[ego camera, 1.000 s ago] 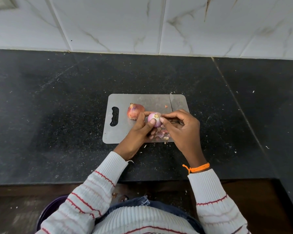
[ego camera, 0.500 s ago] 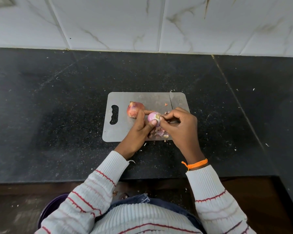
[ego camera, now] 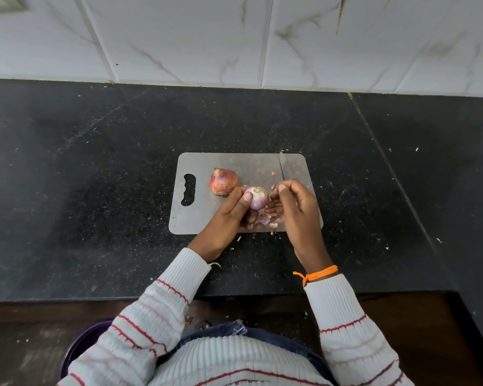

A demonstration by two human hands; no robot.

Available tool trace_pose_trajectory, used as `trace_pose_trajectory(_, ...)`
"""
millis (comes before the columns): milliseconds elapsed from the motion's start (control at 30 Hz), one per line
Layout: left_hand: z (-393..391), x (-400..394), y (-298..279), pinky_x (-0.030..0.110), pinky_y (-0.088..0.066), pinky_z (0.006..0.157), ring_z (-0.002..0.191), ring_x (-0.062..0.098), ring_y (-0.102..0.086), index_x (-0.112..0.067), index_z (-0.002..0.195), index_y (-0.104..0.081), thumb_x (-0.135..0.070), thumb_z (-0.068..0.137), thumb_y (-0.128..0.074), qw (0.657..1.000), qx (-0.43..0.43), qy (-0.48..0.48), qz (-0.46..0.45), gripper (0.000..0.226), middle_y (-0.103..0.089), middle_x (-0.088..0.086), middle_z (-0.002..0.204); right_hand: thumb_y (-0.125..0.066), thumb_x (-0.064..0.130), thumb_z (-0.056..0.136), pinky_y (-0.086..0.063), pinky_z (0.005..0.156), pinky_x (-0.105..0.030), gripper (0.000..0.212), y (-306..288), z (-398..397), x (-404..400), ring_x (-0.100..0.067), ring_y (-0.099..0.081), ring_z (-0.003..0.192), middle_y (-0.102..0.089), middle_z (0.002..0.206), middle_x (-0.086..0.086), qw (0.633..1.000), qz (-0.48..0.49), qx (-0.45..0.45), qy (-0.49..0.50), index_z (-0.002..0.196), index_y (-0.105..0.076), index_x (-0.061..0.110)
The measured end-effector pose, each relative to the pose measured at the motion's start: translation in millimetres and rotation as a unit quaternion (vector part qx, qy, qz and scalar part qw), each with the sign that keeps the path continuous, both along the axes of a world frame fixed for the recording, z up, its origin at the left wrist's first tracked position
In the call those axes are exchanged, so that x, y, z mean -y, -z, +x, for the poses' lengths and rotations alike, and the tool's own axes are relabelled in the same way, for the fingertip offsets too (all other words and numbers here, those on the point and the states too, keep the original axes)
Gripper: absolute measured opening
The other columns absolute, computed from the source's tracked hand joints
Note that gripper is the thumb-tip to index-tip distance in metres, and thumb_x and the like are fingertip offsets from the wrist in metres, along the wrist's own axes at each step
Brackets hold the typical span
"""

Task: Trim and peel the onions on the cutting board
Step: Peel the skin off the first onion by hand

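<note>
A grey cutting board (ego camera: pixel 201 218) lies on the black counter. My left hand (ego camera: pixel 229 215) holds a small, pale purple, mostly peeled onion (ego camera: pixel 258 197) just above the board, thumb against its left side. My right hand (ego camera: pixel 296 207) is right of that onion, thumb and forefinger pinched together at its edge on a scrap of skin. An unpeeled red onion (ego camera: pixel 223 181) sits on the board to the left, beside my left fingertips. Torn skins (ego camera: pixel 268 220) are piled under my hands. A knife blade (ego camera: pixel 286 165) lies on the board's far right; its handle is hidden behind my right hand.
The black granite counter (ego camera: pixel 95 190) carries scattered peel flecks. A tiled wall (ego camera: pixel 234 37) rises behind it. The counter's front edge runs just below my wrists. A purple container (ego camera: pixel 78 346) shows below the counter at bottom left.
My right hand has drawn slightly away from the onion to the right, its pinched fingertips lifting off the top. The left hand keeps the onion in the same place.
</note>
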State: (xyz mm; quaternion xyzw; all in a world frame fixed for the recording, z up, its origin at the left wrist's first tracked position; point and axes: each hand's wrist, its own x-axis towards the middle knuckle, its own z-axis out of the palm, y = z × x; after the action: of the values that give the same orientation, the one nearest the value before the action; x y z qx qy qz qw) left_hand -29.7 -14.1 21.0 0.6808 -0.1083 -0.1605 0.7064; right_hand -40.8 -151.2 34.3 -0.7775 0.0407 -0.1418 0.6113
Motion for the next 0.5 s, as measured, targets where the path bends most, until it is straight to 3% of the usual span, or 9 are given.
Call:
trace_pose_trajectory(100, -1, -1, -1, 0.022, -0.041, 0.066, 0.069, 0.01, -0.043, -0.004, 0.119, -0.047, -0.032, 0.098, -0.031, 1.0, 0.0, 0.002, 0.0, 0.038, -0.046, -0.001, 0.074, -0.05, 0.018, 0.097, -0.05, 0.064, -0.023, 0.025, -4, -3, 0, -0.007, -0.058, 0.067, -0.06, 0.07, 0.0, 1.0, 0.008, 0.006, 0.007, 0.079, -0.059, 0.003)
trace_pose_trajectory(167, -2, 0, -2, 0.022, -0.042, 0.066, 0.069, 0.011, -0.044, -0.002, 0.117, -0.046, -0.03, 0.099, -0.032, 1.0, 0.002, -0.004, -0.004, 0.036, -0.046, 0.001, 0.075, -0.061, 0.023, 0.09, -0.052, 0.065, -0.023, 0.015, -6, -5, -2, -0.01, -0.062, 0.07, -0.064, 0.075, 0.0, 1.0, -0.015, 0.011, 0.004, 0.081, -0.061, 0.01)
trace_pose_trajectory(267, -2, 0, -3, 0.02, -0.045, 0.065, 0.068, 0.006, -0.049, -0.002, 0.11, -0.046, -0.027, 0.1, -0.033, 1.0, 0.009, -0.01, -0.003, 0.031, -0.048, -0.001, 0.078, -0.072, 0.018, 0.081, -0.046, 0.064, -0.01, 0.012, -7, -6, -7, -0.003, -0.06, 0.073, -0.064, 0.08, 0.002, 0.997, -0.066, 0.033, 0.018, 0.083, -0.062, 0.012)
trace_pose_trajectory(400, -4, 2, -5, 0.014, -0.047, 0.061, 0.066, -0.004, -0.057, 0.001, 0.119, -0.044, -0.021, 0.101, -0.031, 1.0, 0.004, -0.017, -0.008, 0.031, -0.051, -0.003, 0.082, -0.067, 0.011, 0.085, -0.04, 0.065, -0.004, 0.005, -4, -4, -10, 0.004, -0.055, 0.073, -0.057, 0.08, 0.006, 0.988, -0.129, 0.07, 0.037, 0.084, -0.063, 0.009)
trace_pose_trajectory(500, -5, 3, -4, 0.014, -0.048, 0.063, 0.07, -0.002, -0.056, -0.002, 0.123, -0.044, -0.023, 0.101, -0.031, 1.0, 0.002, -0.024, -0.01, 0.032, -0.053, -0.002, 0.086, -0.063, 0.008, 0.087, -0.039, 0.066, -0.004, 0.003, -1, -2, -10, 0.003, -0.051, 0.074, -0.054, 0.083, 0.005, 0.981, -0.174, 0.075, 0.034, 0.086, -0.063, 0.005)
